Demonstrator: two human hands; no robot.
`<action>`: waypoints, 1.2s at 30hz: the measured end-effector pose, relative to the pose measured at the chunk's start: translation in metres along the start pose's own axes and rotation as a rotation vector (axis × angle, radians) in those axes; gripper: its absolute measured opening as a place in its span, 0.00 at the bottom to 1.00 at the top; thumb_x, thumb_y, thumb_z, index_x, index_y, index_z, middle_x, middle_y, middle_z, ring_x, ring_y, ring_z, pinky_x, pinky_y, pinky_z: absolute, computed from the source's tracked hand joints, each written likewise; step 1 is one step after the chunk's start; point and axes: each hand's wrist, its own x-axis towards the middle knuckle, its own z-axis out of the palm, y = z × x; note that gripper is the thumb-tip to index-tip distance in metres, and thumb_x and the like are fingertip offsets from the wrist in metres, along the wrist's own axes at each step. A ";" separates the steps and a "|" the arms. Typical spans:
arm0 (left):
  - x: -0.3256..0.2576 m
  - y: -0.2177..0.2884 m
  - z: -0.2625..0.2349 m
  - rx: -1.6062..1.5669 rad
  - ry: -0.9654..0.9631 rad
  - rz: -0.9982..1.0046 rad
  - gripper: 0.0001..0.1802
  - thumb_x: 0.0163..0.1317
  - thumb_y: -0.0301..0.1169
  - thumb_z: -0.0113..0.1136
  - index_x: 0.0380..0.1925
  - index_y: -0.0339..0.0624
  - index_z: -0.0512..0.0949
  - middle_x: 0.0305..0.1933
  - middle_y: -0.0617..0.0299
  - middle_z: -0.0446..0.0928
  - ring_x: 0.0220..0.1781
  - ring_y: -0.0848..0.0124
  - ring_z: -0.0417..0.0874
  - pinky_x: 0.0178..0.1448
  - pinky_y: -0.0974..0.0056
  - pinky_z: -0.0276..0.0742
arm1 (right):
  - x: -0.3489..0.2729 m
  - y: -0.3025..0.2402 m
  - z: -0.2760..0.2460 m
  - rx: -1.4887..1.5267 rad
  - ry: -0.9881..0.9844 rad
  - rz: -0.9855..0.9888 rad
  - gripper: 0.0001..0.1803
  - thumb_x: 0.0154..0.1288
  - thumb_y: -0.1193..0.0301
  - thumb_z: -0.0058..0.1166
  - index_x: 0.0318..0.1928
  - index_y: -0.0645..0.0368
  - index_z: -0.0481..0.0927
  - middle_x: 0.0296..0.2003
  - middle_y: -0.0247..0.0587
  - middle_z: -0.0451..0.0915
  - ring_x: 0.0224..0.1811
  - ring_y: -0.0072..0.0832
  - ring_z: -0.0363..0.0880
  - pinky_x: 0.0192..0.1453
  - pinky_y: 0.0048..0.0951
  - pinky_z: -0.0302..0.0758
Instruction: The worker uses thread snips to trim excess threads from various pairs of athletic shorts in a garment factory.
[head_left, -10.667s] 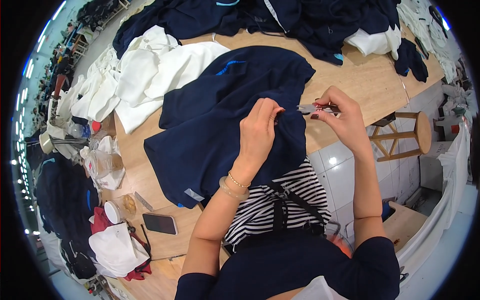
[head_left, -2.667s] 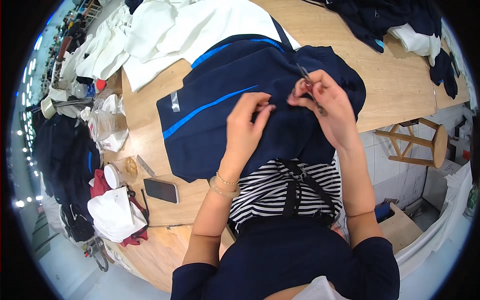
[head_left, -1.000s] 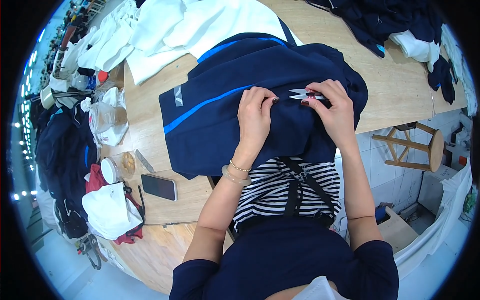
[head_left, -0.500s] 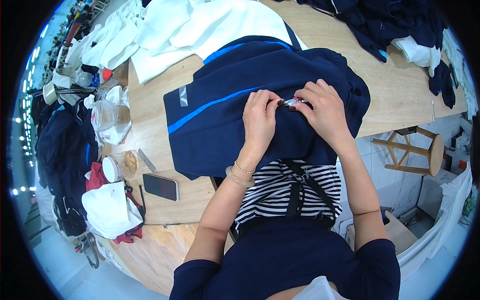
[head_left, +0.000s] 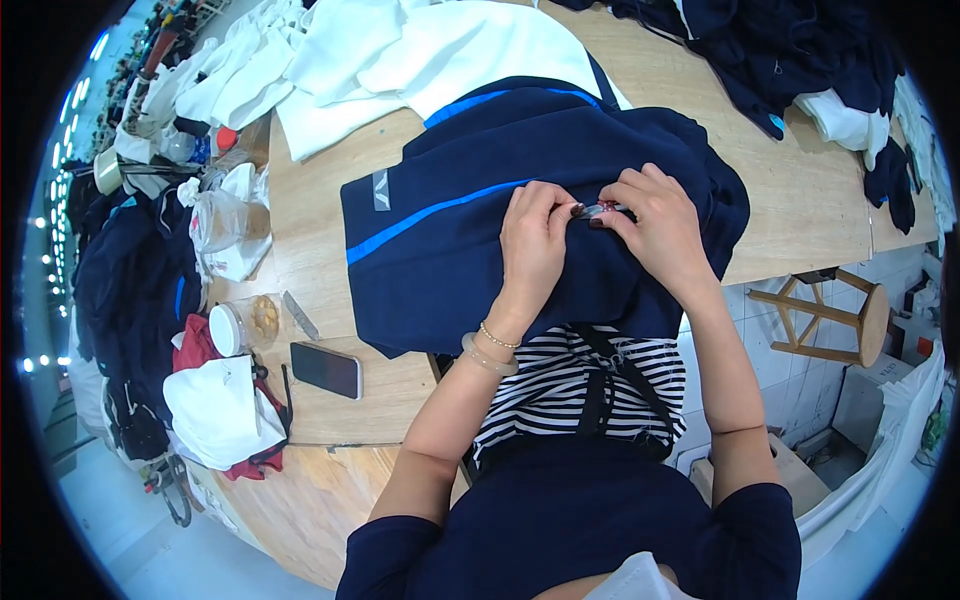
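Note:
A navy garment [head_left: 440, 265] with bright blue stripes and a grey reflective patch [head_left: 381, 190] lies bunched in front of me, draping over the table's near edge. Over its middle, my left hand [head_left: 535, 235] and my right hand [head_left: 655, 225] meet with bent, pinching fingers. Between the fingertips shows a small, shiny, pale object [head_left: 592, 211], which I cannot identify more exactly. The right fingers close on it from above. The left thumb and forefinger pinch at its left end, and whether they hold it or the cloth is hidden.
White fabric [head_left: 440, 60] is heaped at the far side; dark garments [head_left: 750, 50] lie far right. On the left stand a phone [head_left: 327, 370], a blade-like strip [head_left: 300, 314], a lidded plastic jar [head_left: 245, 325] and plastic bags [head_left: 230, 225]. A wooden stool [head_left: 845, 320] is at right.
The whole view has shifted slightly, with the table things appearing a little right and lower. Both hands stay together at the same spot on the garment, still pinching.

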 end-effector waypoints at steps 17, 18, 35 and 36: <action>-0.057 -0.088 -0.202 0.307 0.445 -0.365 0.15 0.72 0.33 0.45 0.37 0.30 0.76 0.33 0.60 0.75 0.31 0.75 0.77 0.34 0.72 0.72 | -0.076 0.094 -0.032 0.553 0.364 0.557 0.10 0.62 0.69 0.61 0.39 0.62 0.78 0.29 0.28 0.74 0.27 0.14 0.64 0.30 0.16 0.62; -0.065 -0.097 -0.213 0.193 0.484 -0.581 0.17 0.73 0.35 0.45 0.37 0.31 0.76 0.31 0.61 0.76 0.29 0.76 0.75 0.34 0.73 0.71 | -0.080 0.095 -0.033 0.574 0.390 0.722 0.10 0.63 0.68 0.60 0.39 0.61 0.79 0.28 0.26 0.74 0.24 0.11 0.62 0.27 0.16 0.57; -0.050 -0.042 -0.216 -0.653 0.387 -0.825 0.12 0.68 0.35 0.55 0.32 0.40 0.82 0.26 0.72 0.77 0.25 0.85 0.70 0.30 0.79 0.65 | -0.058 0.075 -0.029 0.636 0.215 0.847 0.12 0.66 0.66 0.56 0.46 0.58 0.83 0.28 0.26 0.80 0.20 0.07 0.61 0.23 0.13 0.55; -0.051 -0.043 -0.218 -0.708 0.348 -0.805 0.12 0.68 0.35 0.55 0.35 0.38 0.81 0.28 0.70 0.78 0.26 0.84 0.72 0.32 0.78 0.67 | -0.059 0.076 -0.024 0.636 0.217 0.845 0.12 0.66 0.66 0.56 0.46 0.58 0.83 0.28 0.26 0.80 0.20 0.07 0.61 0.23 0.13 0.55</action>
